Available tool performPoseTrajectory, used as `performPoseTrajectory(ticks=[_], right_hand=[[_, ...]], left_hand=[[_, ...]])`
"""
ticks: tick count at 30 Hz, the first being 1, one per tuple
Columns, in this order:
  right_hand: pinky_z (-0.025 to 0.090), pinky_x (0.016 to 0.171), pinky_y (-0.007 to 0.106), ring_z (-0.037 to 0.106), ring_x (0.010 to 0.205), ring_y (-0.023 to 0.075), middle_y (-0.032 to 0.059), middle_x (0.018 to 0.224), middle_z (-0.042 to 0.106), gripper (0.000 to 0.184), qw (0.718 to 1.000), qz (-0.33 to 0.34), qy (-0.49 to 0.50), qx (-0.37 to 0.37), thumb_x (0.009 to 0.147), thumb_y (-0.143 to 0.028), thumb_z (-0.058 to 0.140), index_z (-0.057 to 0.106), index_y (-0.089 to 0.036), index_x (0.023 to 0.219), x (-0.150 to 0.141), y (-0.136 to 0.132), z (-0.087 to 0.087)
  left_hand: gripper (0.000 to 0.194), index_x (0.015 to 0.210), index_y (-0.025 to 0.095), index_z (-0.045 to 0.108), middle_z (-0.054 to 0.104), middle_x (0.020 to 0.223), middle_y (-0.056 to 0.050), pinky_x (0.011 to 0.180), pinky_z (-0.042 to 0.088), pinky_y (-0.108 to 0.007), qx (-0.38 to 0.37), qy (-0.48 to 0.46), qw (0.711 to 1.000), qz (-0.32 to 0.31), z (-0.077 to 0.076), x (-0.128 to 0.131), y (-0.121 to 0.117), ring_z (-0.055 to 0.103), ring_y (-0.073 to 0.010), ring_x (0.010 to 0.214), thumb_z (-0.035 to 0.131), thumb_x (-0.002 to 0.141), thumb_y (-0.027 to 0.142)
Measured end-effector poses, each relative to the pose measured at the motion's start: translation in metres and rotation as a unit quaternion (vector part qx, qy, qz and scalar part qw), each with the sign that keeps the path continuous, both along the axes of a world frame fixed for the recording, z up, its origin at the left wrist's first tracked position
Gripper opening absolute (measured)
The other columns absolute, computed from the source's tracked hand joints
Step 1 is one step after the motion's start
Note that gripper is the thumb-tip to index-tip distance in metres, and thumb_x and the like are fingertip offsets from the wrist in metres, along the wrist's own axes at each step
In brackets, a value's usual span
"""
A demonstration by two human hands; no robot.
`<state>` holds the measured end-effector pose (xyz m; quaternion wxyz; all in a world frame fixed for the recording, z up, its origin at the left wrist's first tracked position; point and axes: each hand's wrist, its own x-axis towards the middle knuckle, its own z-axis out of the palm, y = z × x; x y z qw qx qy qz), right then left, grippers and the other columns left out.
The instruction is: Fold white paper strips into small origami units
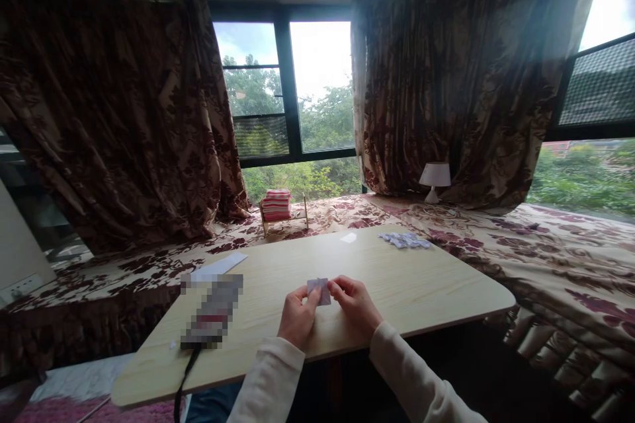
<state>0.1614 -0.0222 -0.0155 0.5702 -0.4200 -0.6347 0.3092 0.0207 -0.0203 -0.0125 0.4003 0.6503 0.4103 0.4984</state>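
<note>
Both hands meet over the near middle of a light wooden table (421, 291). My left hand (297, 316) and my right hand (353, 303) each pinch one side of a small pale purple piece of paper (319, 290), folded into a rough square, held just above the tabletop. Fingers of both hands are closed on its edges. Cream sleeves cover both forearms.
A blurred-out dark object (212, 312) with a cable lies at the table's left. A white sheet (218, 267) sits at the far left edge, a pile of small paper pieces (405, 240) at the far right. Beyond are a floral-covered ledge, a striped bundle (276, 204), a small lamp (434, 180).
</note>
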Motion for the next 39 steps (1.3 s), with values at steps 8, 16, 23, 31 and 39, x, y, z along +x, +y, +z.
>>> performPoseTrajectory(ticks=[8,16,23,31,39], right_hand=[[0.038,0.054,0.024,0.047,0.059,0.0124,0.0002,0.060,0.054,0.029,1.000,-0.006,-0.016,0.010,0.078,-0.039,0.052,0.058,-0.015,0.062,-0.0016,-0.0017,0.0014],[0.038,0.053,0.024,0.046,0.056,0.0120,-0.0005,0.059,0.053,0.027,0.999,-0.015,-0.027,0.017,0.077,-0.039,0.054,0.056,-0.016,0.062,-0.0013,0.0011,-0.0039],[0.033,0.050,0.024,0.041,0.053,0.0113,-0.0023,0.054,0.048,0.026,0.998,-0.005,-0.056,0.021,0.077,-0.035,0.052,0.052,-0.017,0.058,-0.0042,-0.0028,-0.0027],[0.035,0.051,0.023,0.043,0.054,0.0109,-0.0023,0.054,0.049,0.032,0.999,0.022,-0.046,0.012,0.083,-0.037,0.044,0.054,-0.016,0.061,-0.0016,-0.0016,-0.0022],[0.042,0.059,0.024,0.053,0.068,0.0138,0.0020,0.072,0.058,0.022,0.999,0.034,-0.020,0.014,0.079,-0.036,0.051,0.059,-0.016,0.074,0.0000,-0.0039,0.0038]], left_hand=[[0.030,0.088,0.011,0.070,0.069,0.079,-0.005,0.072,0.043,-0.027,0.005,-0.004,1.000,0.002,0.0057,0.0011,-0.0028,0.060,-0.0194,0.078,0.056,0.076,0.036],[0.029,0.090,0.012,0.070,0.070,0.079,-0.006,0.075,0.045,-0.029,0.001,-0.008,1.000,-0.009,0.0061,0.0025,-0.0028,0.061,-0.0204,0.080,0.058,0.074,0.033],[0.020,0.079,0.011,0.070,0.067,0.074,-0.007,0.070,0.043,-0.029,0.025,0.004,1.000,0.017,0.0077,0.0034,-0.0053,0.057,-0.0188,0.074,0.058,0.071,0.025],[0.024,0.081,0.012,0.069,0.066,0.072,-0.006,0.070,0.043,-0.028,0.023,0.014,1.000,0.006,0.0027,0.0020,-0.0028,0.057,-0.0185,0.074,0.056,0.074,0.030],[0.022,0.074,0.014,0.071,0.065,0.071,-0.005,0.072,0.041,-0.028,0.024,0.041,0.999,-0.024,0.0061,0.0041,-0.0043,0.056,-0.0198,0.076,0.060,0.070,0.034]])
